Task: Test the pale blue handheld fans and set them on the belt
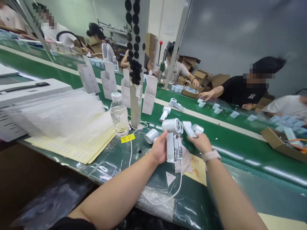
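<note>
In my left hand (159,147) are pale blue-white devices (170,125), each with a round cylinder head and a flat handle; they are bunched together, so I cannot tell how many. The handles point down, and some open sides show dark inner parts. My right hand (201,143), slightly blurred, has its fingers closed on another such device (189,129), just right of the bunch. A pale cylinder (151,136) lies on its side left of my left hand. Two similar devices (165,113) rest on the belt beyond my hands. A white cable (180,182) loops below them.
A metal post (135,108) and a water bottle (119,115) stand to the left, near plastic bags (64,111) on yellow sheets. Open white boxes (149,95) line the green belt (230,137). Several co-workers sit across it. An open carton (283,145) stands right.
</note>
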